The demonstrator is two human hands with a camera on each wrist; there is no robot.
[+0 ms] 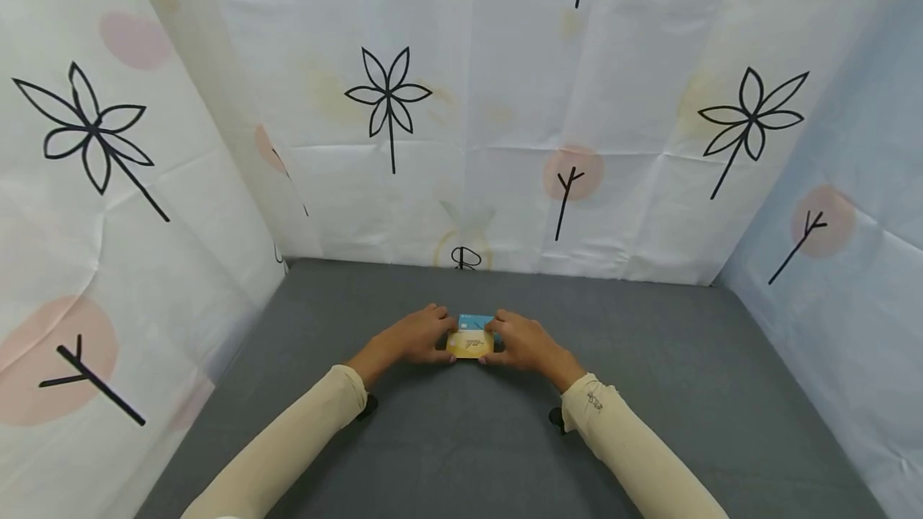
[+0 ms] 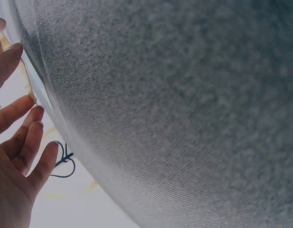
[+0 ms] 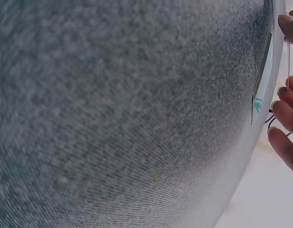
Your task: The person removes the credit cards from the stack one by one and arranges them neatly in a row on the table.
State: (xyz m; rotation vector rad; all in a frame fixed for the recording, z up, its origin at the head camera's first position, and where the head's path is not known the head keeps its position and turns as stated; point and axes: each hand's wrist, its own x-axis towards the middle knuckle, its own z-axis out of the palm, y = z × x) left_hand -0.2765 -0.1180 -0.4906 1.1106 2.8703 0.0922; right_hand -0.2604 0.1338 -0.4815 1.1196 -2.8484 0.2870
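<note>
A yellow and white card (image 1: 470, 345) is held between both hands near the middle of the table. My left hand (image 1: 421, 335) grips its left side, thumb at the near corner and fingers at the far one. On the opposite side, my right hand (image 1: 527, 341) grips it the same way. A blue card (image 1: 474, 321) shows behind and partly under the yellow one. In the right wrist view the blue card (image 3: 263, 78) lies at the table surface, apart from the fingertips, with dark layered lines along its edge. The yellow card's edge (image 2: 27, 80) appears thin in the left wrist view.
A dark grey cloth-covered table (image 1: 461, 455) spreads around the hands. White fabric printed with flowers and twigs (image 1: 490, 102) stands behind it and along both sides. Small dark devices sit at both wrists, below the cream sleeves (image 1: 288, 439).
</note>
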